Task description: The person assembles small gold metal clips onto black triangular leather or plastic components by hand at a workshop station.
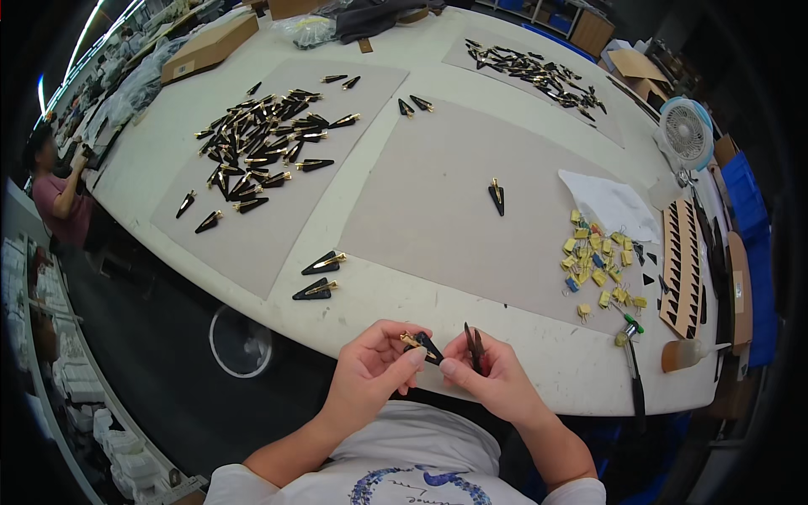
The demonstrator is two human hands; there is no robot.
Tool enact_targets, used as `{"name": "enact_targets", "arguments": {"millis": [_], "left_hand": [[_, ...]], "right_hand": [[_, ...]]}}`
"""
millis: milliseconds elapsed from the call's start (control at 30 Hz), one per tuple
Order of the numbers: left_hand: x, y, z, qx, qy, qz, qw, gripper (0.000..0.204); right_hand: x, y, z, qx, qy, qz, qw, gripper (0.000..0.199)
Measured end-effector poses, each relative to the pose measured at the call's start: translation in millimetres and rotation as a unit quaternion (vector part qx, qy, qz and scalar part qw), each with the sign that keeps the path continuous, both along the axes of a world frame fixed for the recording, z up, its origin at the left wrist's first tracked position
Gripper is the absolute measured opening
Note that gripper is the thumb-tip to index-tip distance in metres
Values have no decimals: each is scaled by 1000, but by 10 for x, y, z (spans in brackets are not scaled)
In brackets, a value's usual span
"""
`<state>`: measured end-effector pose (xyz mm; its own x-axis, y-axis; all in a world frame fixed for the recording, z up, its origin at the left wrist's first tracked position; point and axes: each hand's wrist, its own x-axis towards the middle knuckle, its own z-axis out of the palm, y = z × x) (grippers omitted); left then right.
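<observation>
Close to the table's near edge, my left hand (370,366) pinches a black triangular hair clip (431,347) with a gold metal prong clip on it. My right hand (503,383) has its thumb and forefinger at the pointed end of that hair clip. A dark tool with two pointed tips (475,343) is also gripped in my right hand; its handles are mostly hidden by the fingers. Two more hair clips (316,289) lie on the table, left of my hands. One single hair clip (497,199) rests on the grey mat (421,202) ahead.
A heap of hair clips (261,139) covers the left mat, and another pile (539,74) lies far right. Yellow and blue binder clips (599,259), a white cloth (610,202), a hammer (633,353), a bottle (683,355) and a fan (685,133) stand right. A person (63,189) works far left.
</observation>
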<state>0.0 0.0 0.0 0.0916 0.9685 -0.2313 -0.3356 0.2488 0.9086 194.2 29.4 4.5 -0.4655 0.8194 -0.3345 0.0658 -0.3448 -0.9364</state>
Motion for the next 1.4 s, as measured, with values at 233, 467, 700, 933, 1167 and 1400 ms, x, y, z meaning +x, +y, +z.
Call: {"name": "enact_targets", "arguments": {"millis": [233,467,700,933,1167,1400], "left_hand": [[10,4,-141,-20,-60,3,998,14],[109,77,-59,-2,-78,2,997,12],[85,44,-28,-18,-72,-80,994,18],[118,-15,-85,191,137,-74,969,33],[24,94,21,307,301,-103,897,52],[38,100,-83,210,184,-127,952,46]], "right_hand": [[-15,-73,-15,14,-14,-7,1000,15],[187,-75,195,131,-192,-73,970,21],[309,-31,361,459,-375,-157,790,30],[110,6,339,283,-94,-31,954,12],[135,103,311,284,-74,22,956,4],[47,32,182,205,4,-102,973,10]]}}
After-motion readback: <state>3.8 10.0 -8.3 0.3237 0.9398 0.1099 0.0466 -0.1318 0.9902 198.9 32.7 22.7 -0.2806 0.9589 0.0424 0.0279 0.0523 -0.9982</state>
